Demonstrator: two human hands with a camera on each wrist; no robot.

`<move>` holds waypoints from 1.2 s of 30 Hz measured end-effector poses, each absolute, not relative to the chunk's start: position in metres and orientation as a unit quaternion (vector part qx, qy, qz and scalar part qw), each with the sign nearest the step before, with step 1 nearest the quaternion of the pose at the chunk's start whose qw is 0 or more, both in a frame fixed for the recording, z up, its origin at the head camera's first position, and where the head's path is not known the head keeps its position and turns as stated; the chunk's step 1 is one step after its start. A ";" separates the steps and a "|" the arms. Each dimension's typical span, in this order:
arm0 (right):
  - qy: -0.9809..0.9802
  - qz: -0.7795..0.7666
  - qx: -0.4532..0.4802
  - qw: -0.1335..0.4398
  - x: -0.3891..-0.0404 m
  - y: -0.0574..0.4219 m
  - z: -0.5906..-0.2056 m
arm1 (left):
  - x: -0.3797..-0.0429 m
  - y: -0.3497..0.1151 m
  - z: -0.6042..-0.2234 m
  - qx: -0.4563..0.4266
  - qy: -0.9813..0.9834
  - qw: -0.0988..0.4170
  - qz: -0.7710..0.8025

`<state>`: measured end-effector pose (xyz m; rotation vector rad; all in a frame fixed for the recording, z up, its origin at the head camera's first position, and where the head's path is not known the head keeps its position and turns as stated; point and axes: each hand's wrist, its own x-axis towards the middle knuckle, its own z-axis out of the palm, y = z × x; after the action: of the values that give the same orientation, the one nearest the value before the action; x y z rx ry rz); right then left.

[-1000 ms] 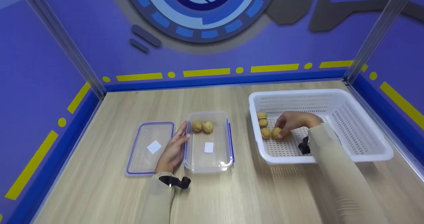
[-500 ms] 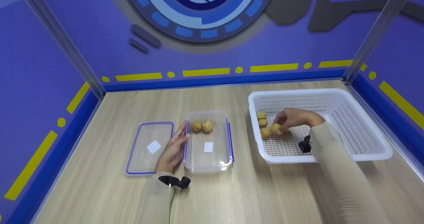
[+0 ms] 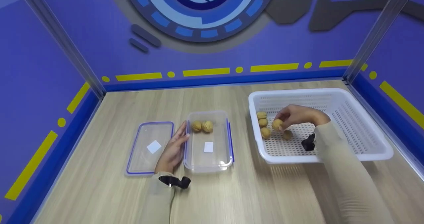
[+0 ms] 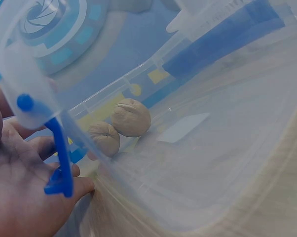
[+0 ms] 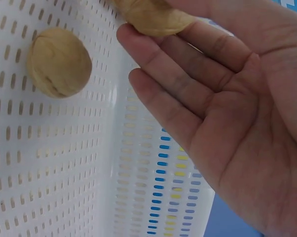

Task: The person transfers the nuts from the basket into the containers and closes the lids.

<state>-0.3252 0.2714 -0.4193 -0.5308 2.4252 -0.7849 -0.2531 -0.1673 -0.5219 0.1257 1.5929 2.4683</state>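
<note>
- Clear box [image 3: 208, 159]: long axis runs near to far.
- Right hand [image 3: 294, 115]: thumb and fingers pinch one walnut [image 3: 276, 124], inside the white basket [image 3: 288, 159], right of the box.
- Left hand [image 3: 172, 151]: fingers extended, gripping nothing, touching the box's left wall.
</note>
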 end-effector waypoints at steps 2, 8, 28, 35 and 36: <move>0.898 -0.291 -0.200 0.262 -0.326 0.271 -0.419 | -0.253 -0.167 -0.522 0.043 0.539 0.100 0.835; 0.894 -0.298 -0.212 0.260 -0.326 0.270 -0.416 | -0.253 -0.167 -0.522 0.043 0.537 0.104 0.836; 0.901 -0.294 -0.227 0.223 -0.327 0.252 -0.388 | -0.253 -0.167 -0.522 0.047 0.544 0.104 0.831; 0.903 -0.292 -0.234 0.210 -0.328 0.244 -0.381 | -0.253 -0.167 -0.521 0.043 0.548 0.102 0.829; 0.903 -0.293 -0.238 0.206 -0.327 0.242 -0.380 | -0.253 -0.167 -0.521 0.043 0.548 0.102 0.829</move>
<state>-0.3275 0.2425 -0.3799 -0.6636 2.5149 -0.8157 -0.2527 -0.1671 -0.5208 0.1273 1.6178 2.4492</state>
